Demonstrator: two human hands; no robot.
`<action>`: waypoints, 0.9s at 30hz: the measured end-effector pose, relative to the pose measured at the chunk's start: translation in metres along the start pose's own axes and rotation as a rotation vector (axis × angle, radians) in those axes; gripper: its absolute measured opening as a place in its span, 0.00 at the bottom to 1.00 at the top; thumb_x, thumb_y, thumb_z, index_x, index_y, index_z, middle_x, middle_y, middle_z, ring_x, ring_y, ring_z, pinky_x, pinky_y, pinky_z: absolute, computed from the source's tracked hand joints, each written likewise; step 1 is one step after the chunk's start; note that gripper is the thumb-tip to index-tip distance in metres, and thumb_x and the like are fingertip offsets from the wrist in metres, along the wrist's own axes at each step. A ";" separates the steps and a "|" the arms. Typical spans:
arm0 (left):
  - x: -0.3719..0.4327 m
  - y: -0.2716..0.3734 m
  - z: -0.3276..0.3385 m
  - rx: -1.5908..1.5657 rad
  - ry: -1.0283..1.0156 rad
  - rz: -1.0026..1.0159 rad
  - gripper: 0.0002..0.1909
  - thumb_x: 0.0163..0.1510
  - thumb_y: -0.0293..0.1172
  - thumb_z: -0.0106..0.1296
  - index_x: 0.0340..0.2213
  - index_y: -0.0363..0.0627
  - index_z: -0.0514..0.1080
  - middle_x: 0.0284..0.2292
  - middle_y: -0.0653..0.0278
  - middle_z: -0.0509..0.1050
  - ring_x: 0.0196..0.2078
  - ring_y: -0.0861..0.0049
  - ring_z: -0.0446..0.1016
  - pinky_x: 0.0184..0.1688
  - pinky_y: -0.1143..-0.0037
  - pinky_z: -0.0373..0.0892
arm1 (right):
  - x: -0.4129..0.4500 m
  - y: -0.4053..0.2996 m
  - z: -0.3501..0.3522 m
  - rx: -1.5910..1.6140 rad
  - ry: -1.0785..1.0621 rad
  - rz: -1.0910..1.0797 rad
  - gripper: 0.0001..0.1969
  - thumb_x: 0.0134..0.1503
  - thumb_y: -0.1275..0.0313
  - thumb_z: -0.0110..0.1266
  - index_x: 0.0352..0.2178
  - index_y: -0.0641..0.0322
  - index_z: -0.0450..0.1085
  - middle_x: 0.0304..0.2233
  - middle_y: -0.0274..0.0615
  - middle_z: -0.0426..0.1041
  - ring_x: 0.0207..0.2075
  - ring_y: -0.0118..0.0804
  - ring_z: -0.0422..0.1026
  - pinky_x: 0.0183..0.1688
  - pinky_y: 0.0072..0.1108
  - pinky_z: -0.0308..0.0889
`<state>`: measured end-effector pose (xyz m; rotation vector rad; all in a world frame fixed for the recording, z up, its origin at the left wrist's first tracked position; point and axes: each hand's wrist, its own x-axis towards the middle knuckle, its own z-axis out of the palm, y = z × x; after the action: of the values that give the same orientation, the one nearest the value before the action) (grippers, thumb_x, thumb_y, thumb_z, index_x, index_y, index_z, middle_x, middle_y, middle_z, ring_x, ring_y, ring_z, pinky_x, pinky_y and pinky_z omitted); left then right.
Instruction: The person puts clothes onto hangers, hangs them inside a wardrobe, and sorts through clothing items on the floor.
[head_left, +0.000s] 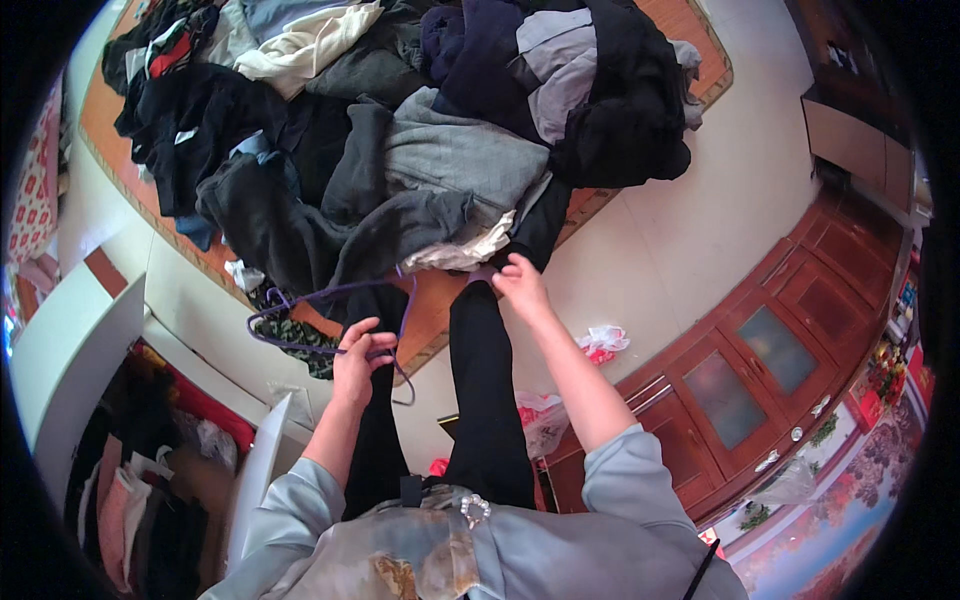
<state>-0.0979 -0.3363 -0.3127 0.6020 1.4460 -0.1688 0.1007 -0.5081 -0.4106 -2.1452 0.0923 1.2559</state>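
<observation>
A purple clothes hanger (300, 348) is in my left hand (358, 364), gripped along its lower bar. Its hook hangs down on the near side of the hand. My right hand (523, 289) is beside a pale, crumpled lace-like cloth (465, 251) at the front of the clothes heap, fingers bent; whether it touches any cloth I cannot tell. A grey garment (465, 154) lies in the middle of the heap, with a dark grey garment (274, 221) to its left. Black cloth (544, 221) drapes over the edge close to my right hand.
The heap lies on an orange mat or board (431, 307) with a patterned border. At left, an open white cabinet (259, 480) holds clothes. Red-brown wooden cabinets (750, 420) with glass panels stand at right. Plastic bags (541, 420) lie on the pale floor (660, 247).
</observation>
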 end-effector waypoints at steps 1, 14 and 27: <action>0.004 -0.001 -0.002 -0.028 -0.054 0.009 0.15 0.51 0.31 0.33 0.41 0.43 0.58 0.29 0.59 0.70 0.31 0.73 0.70 0.28 0.79 0.66 | 0.018 0.004 -0.001 -0.004 0.033 0.037 0.29 0.39 0.66 0.55 0.44 0.68 0.56 0.33 0.46 0.68 0.33 0.35 0.68 0.37 0.23 0.63; 0.021 0.007 -0.038 -0.022 -0.159 -0.007 0.15 0.53 0.36 0.35 0.37 0.39 0.61 0.27 0.57 0.70 0.30 0.74 0.69 0.36 0.76 0.65 | 0.175 0.039 0.037 0.569 0.336 0.144 0.45 0.29 0.65 0.64 0.48 0.72 0.47 0.48 0.54 0.53 0.49 0.43 0.54 0.49 0.25 0.50; 0.026 -0.009 -0.044 -0.044 -0.190 -0.060 0.14 0.53 0.37 0.35 0.36 0.40 0.62 0.23 0.61 0.70 0.27 0.76 0.70 0.34 0.77 0.65 | 0.014 0.052 0.064 0.390 -0.026 0.564 0.27 0.35 0.72 0.57 0.39 0.74 0.60 0.36 0.49 0.66 0.37 0.38 0.66 0.36 0.24 0.61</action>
<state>-0.1373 -0.3168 -0.3402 0.4939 1.2809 -0.2346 0.0413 -0.5100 -0.4687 -1.8125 0.9064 1.4214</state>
